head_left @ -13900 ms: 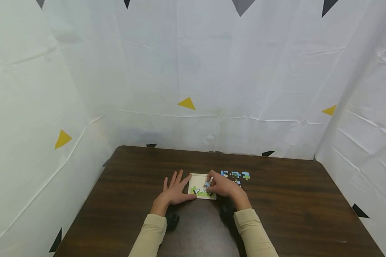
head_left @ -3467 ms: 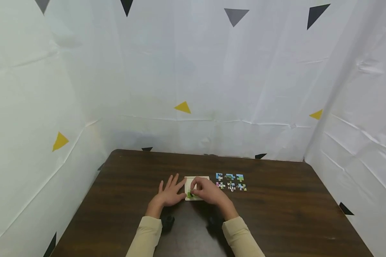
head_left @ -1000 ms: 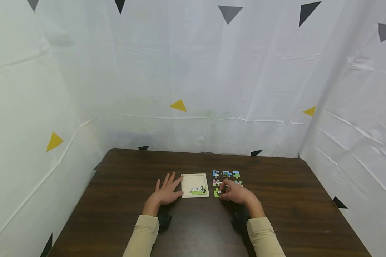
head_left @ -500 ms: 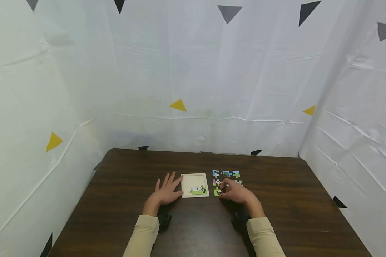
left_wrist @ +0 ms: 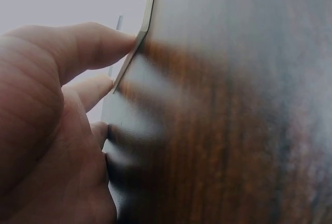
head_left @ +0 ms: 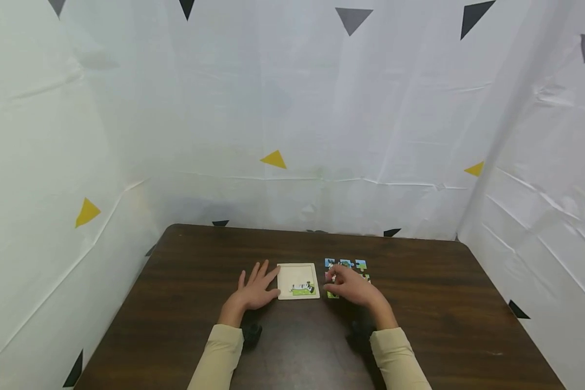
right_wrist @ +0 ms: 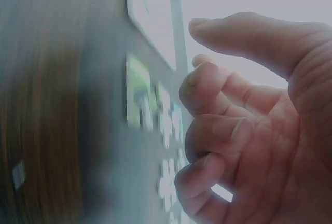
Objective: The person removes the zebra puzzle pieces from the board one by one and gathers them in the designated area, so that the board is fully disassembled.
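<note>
A shallow light wooden puzzle tray (head_left: 294, 273) lies on the table. Joined puzzle pieces (head_left: 303, 288) with green and black-and-white print sit in its lower right part; bare wood shows elsewhere. My left hand (head_left: 252, 291) lies spread at the tray's left side, thumb and index fingertips at its edge. Over the loose pieces to the right hovers my right hand (head_left: 353, 285). In the right wrist view its thumb (right_wrist: 244, 35) stands apart from the bent fingers, with nothing between them. A green puzzle piece (right_wrist: 136, 92) lies on the table below it.
Loose puzzle pieces (head_left: 361, 265) lie in rows right of the tray, partly hidden by my right hand. The dark wooden table (head_left: 443, 314) has white sheeting (head_left: 322, 108) standing behind and beside it.
Since 3.5 seconds ago, a green piece has gone from the tray's lower left to the loose rows. My right hand has just let go of it and risen slightly. My left hand stays.
</note>
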The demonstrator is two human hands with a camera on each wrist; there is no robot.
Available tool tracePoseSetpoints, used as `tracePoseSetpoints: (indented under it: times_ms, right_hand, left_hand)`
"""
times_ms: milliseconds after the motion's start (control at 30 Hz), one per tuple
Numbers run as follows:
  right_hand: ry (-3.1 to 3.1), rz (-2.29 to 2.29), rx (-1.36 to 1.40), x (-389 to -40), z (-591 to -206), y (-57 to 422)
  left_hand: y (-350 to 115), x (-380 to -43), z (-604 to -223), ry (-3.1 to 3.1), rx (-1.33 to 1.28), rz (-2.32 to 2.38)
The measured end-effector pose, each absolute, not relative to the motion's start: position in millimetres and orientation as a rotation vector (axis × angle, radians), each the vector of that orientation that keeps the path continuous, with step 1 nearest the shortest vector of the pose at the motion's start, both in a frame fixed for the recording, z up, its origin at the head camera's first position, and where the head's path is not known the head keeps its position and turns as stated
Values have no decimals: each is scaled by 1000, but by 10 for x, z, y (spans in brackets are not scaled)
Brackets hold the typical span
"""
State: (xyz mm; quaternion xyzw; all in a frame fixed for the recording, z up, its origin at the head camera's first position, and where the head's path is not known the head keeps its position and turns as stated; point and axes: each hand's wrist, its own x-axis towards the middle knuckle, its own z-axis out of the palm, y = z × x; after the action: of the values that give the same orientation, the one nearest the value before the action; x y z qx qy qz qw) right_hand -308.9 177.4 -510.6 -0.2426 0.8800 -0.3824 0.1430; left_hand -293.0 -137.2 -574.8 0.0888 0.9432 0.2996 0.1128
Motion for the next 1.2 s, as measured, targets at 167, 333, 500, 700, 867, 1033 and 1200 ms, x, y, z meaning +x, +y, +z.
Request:
tracePoseSetpoints:
  times_ms: [167,333,500,700,867,1033,1200]
  right_hand:
    - [2546,-1035,-769,-3075,-5114,1560]
    - [2583,-957,-789,-3053,-5146,1395]
    - [2601,-911,-767,-3052,-5162,1278]
    - [2592,-895,-761,-3065,-5158,1187]
    - [2575,-882,-739,-3073,-5157,1152]
    - [2549,-878,-723,-3083,-5149,1132]
    - [2532,-890,-732,-3097,-5121,1126]
  left_hand:
    - [-1368,-2938,-5751,2771,260,864]
    - [-1373,-2943,-5768,2782,261,859]
    - [-1380,-2949,-5771,2779,255,853]
    - [-1389,-2958,-5787,2768,273,845]
    - [-1400,-2948,-5800,2747,289,851]
    - [-1406,-2935,-5792,2754,294,862]
    - [-1411,-2939,-5773,2760,294,868]
